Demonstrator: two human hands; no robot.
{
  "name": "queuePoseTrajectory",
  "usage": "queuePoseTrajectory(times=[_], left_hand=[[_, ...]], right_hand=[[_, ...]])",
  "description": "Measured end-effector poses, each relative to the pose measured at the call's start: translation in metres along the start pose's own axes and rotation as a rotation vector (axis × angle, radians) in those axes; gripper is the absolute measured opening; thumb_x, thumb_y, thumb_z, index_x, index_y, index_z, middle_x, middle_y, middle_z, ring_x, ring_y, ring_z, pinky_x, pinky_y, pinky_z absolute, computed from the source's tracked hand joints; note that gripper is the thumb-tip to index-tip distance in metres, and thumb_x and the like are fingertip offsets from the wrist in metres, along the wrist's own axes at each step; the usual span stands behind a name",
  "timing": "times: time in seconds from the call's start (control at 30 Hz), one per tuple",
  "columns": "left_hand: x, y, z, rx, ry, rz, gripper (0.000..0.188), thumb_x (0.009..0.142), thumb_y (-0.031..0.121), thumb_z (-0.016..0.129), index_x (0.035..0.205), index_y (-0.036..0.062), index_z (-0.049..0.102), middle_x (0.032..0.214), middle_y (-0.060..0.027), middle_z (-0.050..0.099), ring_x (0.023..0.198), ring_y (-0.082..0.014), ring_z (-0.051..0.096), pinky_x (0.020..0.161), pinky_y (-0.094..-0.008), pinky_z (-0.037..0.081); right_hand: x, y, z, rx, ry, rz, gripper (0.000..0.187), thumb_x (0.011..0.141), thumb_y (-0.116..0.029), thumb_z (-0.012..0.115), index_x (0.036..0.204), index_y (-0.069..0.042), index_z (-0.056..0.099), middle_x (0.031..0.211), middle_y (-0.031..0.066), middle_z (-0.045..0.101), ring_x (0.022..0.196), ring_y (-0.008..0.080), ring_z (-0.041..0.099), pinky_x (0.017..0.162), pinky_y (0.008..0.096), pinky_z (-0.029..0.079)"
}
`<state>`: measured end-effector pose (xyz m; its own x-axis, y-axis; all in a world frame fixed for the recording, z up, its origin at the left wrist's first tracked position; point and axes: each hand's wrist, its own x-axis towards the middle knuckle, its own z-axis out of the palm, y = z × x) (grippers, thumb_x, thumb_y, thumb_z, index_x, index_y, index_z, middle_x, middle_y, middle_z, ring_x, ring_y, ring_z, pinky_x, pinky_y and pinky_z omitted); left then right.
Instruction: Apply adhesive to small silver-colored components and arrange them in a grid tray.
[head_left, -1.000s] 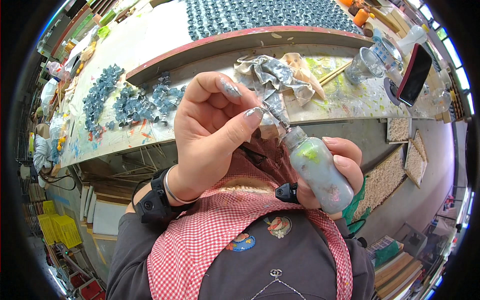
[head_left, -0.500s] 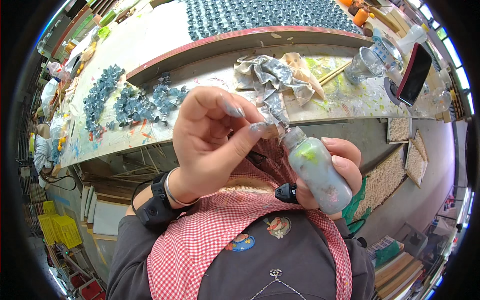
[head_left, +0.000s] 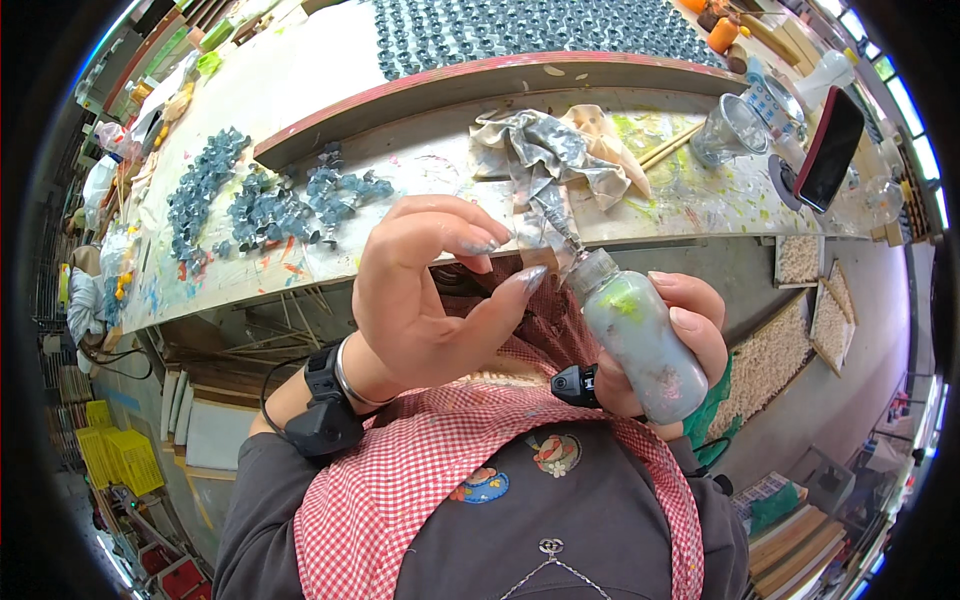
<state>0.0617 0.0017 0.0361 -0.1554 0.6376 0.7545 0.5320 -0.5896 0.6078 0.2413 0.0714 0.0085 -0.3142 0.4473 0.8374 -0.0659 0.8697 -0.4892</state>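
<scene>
My right hand point(head_left: 697, 318) is wrapped round a squeeze bottle point(head_left: 648, 340) of cloudy plastic, filled with something grey-blue and smeared with lime green and pink. The bottle leans to the upper left, its narrow nozzle point(head_left: 575, 252) in front of a paint-stained cloth point(head_left: 590, 165) on the table edge. To the left of the nozzle, my left hand point(head_left: 415, 290) is raised with thumb and fingers apart, and nothing shows between them. Grey paint marks its fingertips. Beyond it lie heaps of small blue-grey petal-shaped pieces point(head_left: 265, 210) on the table.
A long wooden bar point(head_left: 480, 90) crosses the paint-spotted table point(head_left: 420, 170). Behind it, many blue-grey pieces point(head_left: 540, 35) stand in rows. At the right are two wooden sticks point(head_left: 670, 146), a clear plastic cup point(head_left: 728, 132) and a phone point(head_left: 832, 150) on a stand.
My left thumb has dropped away from the fingers, opening a wider gap between them. The bottle in my right hand has shifted slightly right, its nozzle held near the same place.
</scene>
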Motion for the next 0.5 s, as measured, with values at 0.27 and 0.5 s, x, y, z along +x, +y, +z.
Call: queuePoseTrajectory(times=[0.27, 0.5], left_hand=[[0.007, -0.011, 0.004, 0.343, 0.026, 0.333, 0.039, 0.063, -0.005, 0.069, 0.093, 0.0032, 0.045, 0.089, -0.0138, 0.054, 0.070, -0.0207, 0.053, 0.057, -0.0281, 0.046], [0.022, -0.005, -0.015, 0.599, -0.105, 0.615, 0.028, 0.059, -0.003, 0.070, 0.085, 0.0072, 0.062, 0.090, -0.0061, 0.045, 0.075, -0.0210, 0.048, 0.058, -0.0302, 0.047]], right_hand=[[-0.001, 0.000, 0.002, 0.032, 0.013, 0.002, 0.053, 0.078, -0.030, 0.067, 0.115, -0.009, 0.035, 0.105, 0.0210, 0.048, 0.088, 0.0246, 0.054, 0.074, 0.0307, 0.048], [0.000, -0.001, 0.003, -0.013, 0.041, -0.011, 0.052, 0.078, -0.029, 0.066, 0.115, -0.008, 0.035, 0.105, 0.0210, 0.048, 0.087, 0.0244, 0.054, 0.074, 0.0301, 0.048]])
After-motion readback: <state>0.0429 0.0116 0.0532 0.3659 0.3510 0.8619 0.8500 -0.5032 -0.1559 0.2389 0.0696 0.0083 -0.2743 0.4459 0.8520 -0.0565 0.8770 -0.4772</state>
